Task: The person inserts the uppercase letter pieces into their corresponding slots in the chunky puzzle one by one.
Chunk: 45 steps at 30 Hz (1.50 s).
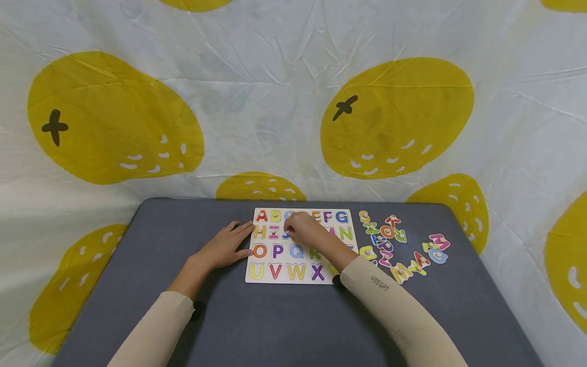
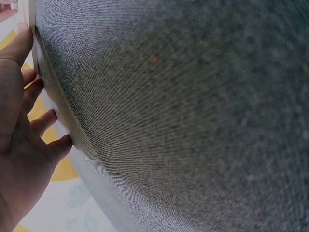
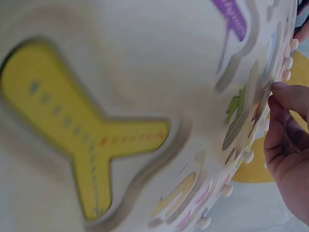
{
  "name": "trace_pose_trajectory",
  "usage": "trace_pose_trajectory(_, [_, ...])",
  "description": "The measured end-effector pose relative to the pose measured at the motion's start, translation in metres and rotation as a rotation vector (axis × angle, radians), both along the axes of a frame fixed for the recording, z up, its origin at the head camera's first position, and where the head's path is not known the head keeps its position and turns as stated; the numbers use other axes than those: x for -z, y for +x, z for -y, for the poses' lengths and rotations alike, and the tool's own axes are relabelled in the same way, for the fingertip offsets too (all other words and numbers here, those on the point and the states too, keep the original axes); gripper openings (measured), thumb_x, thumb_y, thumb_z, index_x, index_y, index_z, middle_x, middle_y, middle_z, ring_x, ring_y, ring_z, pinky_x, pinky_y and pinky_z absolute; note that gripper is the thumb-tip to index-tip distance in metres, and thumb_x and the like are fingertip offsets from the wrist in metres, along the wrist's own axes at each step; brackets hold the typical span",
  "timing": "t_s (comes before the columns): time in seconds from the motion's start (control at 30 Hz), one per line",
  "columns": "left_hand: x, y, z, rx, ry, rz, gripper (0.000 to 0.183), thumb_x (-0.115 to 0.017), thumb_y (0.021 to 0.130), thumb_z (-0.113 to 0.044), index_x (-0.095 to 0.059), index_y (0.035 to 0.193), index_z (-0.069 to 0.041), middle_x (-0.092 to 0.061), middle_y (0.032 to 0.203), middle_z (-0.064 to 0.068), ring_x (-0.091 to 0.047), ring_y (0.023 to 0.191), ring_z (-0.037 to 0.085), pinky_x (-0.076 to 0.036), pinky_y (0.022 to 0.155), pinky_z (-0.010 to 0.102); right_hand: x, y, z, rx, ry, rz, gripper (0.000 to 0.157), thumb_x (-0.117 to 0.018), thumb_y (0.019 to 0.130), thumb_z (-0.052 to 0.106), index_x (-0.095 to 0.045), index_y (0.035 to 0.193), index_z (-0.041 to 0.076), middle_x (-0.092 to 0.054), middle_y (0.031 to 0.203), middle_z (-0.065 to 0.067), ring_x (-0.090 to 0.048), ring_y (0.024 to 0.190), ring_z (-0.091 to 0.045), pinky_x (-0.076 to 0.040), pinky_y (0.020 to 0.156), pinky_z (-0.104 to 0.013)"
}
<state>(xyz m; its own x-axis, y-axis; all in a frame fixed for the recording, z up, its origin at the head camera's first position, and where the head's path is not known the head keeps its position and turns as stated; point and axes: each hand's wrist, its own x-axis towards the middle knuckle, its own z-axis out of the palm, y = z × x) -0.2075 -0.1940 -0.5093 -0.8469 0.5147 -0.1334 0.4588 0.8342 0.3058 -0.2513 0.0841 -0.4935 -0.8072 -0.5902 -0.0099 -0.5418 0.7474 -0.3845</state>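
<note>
A white alphabet puzzle board [image 1: 284, 261] lies on the dark table, with colored letters in rows. My left hand [image 1: 222, 248] rests at the board's left edge, its fingers extended and thumb apart; in the left wrist view the thumb [image 2: 21, 44] touches the board's side. Above the second row, my right hand [image 1: 303, 228] pinches what looks like the blue letter J [image 1: 286, 235] with thumb and fingertips. The hand hides its knob and the letters beneath. Knobbed letters such as the red A [image 1: 262, 216] and pink I [image 1: 273, 232] sit in the top rows.
Loose knobbed letters, among them an orange O [image 1: 387, 232], a red K [image 1: 393, 220] and a pink M [image 1: 439, 241], lie scattered right of the board. A yellow Y recess [image 3: 91, 130] shows in the right wrist view. A patterned cloth [image 1: 261, 112] hangs behind the table [image 1: 275, 326].
</note>
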Motion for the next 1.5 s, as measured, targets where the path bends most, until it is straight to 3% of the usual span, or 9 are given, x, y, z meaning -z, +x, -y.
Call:
trace_pose_trajectory(0.37, [0.000,-0.001,0.001,-0.006,-0.011,0.007,0.082,-0.067,0.098,-0.048,-0.032,0.163,-0.013,-0.034,0.168,0.009,-0.025,0.155,0.046,-0.024,0.122,0.066,0.003,-0.002,0.000,0.010,-0.038,0.026,0.012,-0.069,0.096,0.005,-0.079,0.100,0.010,-0.070,0.095,-0.003,-0.058,0.086,-0.015,-0.054,0.082,-0.031])
trace_pose_trajectory(0.6, [0.001,-0.002,0.001,0.014,0.004,0.003,0.081,-0.066,0.099,-0.048,-0.032,0.163,-0.013,-0.033,0.169,0.009,-0.025,0.155,0.047,-0.024,0.122,0.067,-0.001,0.003,-0.005,0.002,-0.063,0.041,0.020,-0.065,0.096,0.002,-0.077,0.110,0.008,-0.070,0.101,-0.005,-0.056,0.087,-0.015,-0.051,0.081,-0.031])
trace_pose_trajectory(0.73, [0.000,-0.002,0.001,0.001,0.001,0.007,0.082,-0.066,0.098,-0.049,-0.031,0.164,-0.014,-0.033,0.169,0.008,-0.024,0.155,0.047,-0.024,0.122,0.066,-0.006,0.004,-0.014,0.052,-0.074,0.076,0.022,-0.067,0.097,0.007,-0.075,0.118,0.007,-0.068,0.100,-0.003,-0.057,0.086,-0.015,-0.051,0.079,-0.029])
trace_pose_trajectory(1.07, [-0.003,0.001,0.002,0.003,0.029,0.014,0.080,-0.068,0.098,-0.045,-0.034,0.163,-0.011,-0.035,0.168,0.011,-0.025,0.154,0.049,-0.023,0.122,0.066,-0.012,0.005,-0.079,0.196,-0.173,0.118,0.026,-0.067,0.100,0.014,-0.071,0.124,0.004,-0.068,0.102,-0.005,-0.061,0.083,-0.016,-0.054,0.075,-0.033])
trace_pose_trajectory(1.5, [-0.001,0.000,0.002,0.015,0.020,0.003,0.080,-0.067,0.099,-0.047,-0.033,0.163,-0.011,-0.034,0.168,0.010,-0.025,0.154,0.048,-0.024,0.122,0.066,-0.006,0.015,-0.184,0.384,-0.198,0.008,0.028,-0.070,0.100,0.017,-0.071,0.123,0.002,-0.071,0.101,-0.009,-0.065,0.089,-0.023,-0.055,0.078,-0.041])
